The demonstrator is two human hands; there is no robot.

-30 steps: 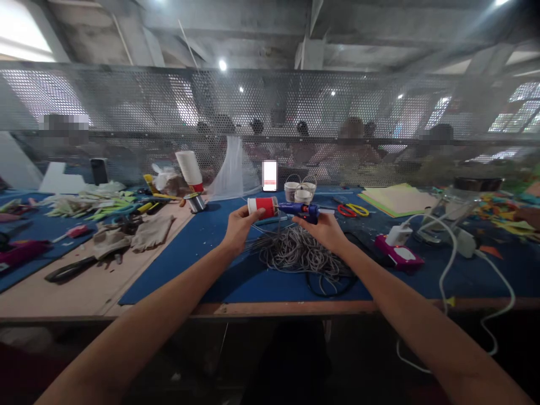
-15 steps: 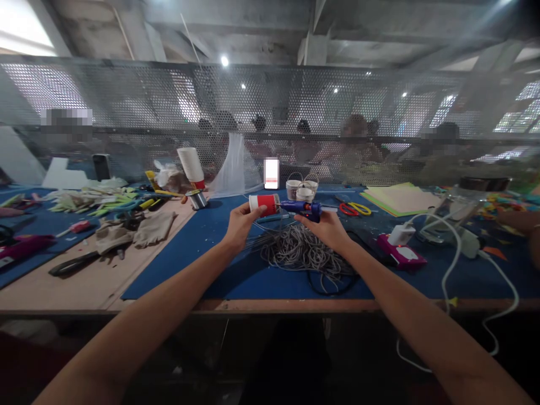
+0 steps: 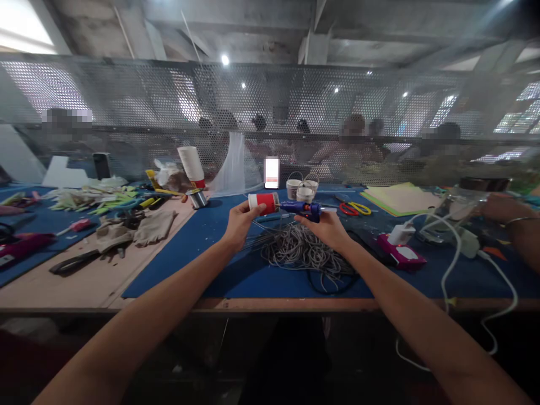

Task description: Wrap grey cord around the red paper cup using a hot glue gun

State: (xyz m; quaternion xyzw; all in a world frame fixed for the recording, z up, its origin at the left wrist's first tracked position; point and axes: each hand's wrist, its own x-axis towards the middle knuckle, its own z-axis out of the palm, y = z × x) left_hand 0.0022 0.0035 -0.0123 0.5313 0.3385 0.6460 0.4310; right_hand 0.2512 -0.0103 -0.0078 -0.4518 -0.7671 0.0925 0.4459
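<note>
My left hand (image 3: 240,222) is closed around a red and white paper cup (image 3: 265,204), tipped on its side. In my right hand (image 3: 327,225) is a blue hot glue gun (image 3: 301,209), its nozzle pointing left at the cup's right end. Whether the tip touches the cup, I cannot tell. Below both hands lies a tangled heap of grey cord (image 3: 299,250) on the blue mat (image 3: 185,267). Just behind the glue gun stand small white cups with wire handles (image 3: 304,194).
Red and yellow scissors (image 3: 355,208) and coloured paper sheets (image 3: 400,198) lie to the right. A purple power strip (image 3: 400,252) has white cables running off the table edge. Leftward are a wire spool (image 3: 197,198), stacked cups (image 3: 190,163) and gloves (image 3: 154,228). Another person's arm (image 3: 521,225) reaches in at right.
My hands, the cup and the glue gun have hardly moved. At the far right, the other person's arm has come further into view, near the glass jar.
</note>
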